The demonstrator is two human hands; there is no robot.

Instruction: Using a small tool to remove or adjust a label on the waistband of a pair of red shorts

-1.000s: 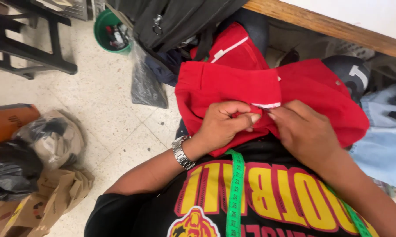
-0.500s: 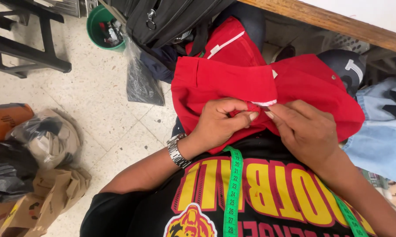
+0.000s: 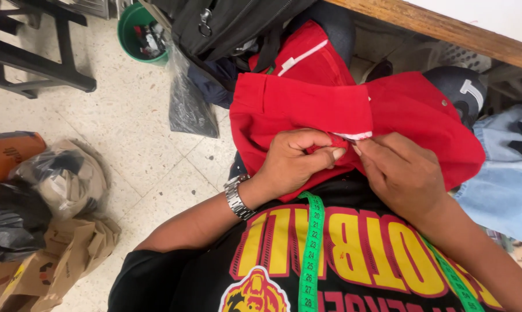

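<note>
Orange package (image 3: 9, 155): far left, mid-height, rounded, lying on the floor.
Clear plastic bag (image 3: 61, 176): just right of it, crumpled, tan and dark contents.
Black bag (image 3: 9, 222): left edge, below those.
Brown paper bags (image 3: 58, 263): lower left, flattened, crumpled.
Grey plastic bag (image 3: 189, 107): upper middle, by my black backpack (image 3: 226, 23).

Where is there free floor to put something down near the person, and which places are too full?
Bare tiled floor lies between the black stand, the green bucket, the grey plastic bag and the pile of bags on the left. The lap is crowded: left hand and right hand pinch the red fabric, with a black bag just above.
</note>
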